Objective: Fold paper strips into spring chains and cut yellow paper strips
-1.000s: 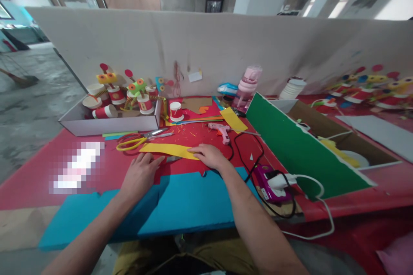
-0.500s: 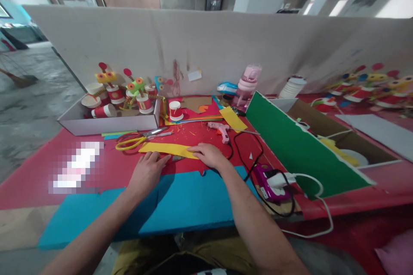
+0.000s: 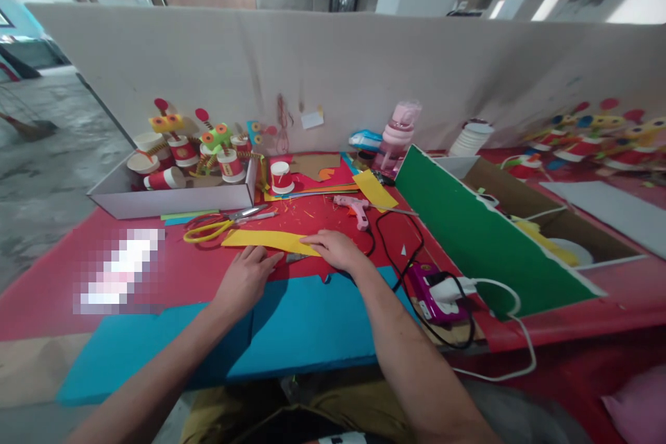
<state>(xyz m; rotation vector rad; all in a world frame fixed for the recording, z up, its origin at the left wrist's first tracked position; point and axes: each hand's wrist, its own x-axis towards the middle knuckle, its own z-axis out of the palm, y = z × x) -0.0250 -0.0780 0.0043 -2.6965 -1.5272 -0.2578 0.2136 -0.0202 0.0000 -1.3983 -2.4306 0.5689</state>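
A long yellow paper strip [image 3: 260, 240] lies crosswise on the red table cover in front of me. My right hand [image 3: 336, 250] has hold of its right end, fingers over the top and pointing left. Below the strip's near edge, my left hand [image 3: 251, 276] rests low on the table, fingers stretched toward the right. Close to those fingertips, a small flat grey object [image 3: 296, 258] is partly under the strip; its kind is unclear. Yellow-handled scissors [image 3: 211, 230] lie beyond the strip's left end. A pink glue gun [image 3: 354, 208] lies past my right hand.
Blue foam board [image 3: 312, 319] lines the near edge. Left stands a white box [image 3: 171, 205] of paper-cup figures. On the right are a purple power socket [image 3: 437, 295], loose cables and a green-sided box [image 3: 479, 243]. A paper cup [image 3: 282, 179] and pink bottle [image 3: 399, 139] stand behind.
My left hand has shifted slightly right below the strip, and the grey object shows farther right. My right hand stays at the strip's right end. The view has moved a little.
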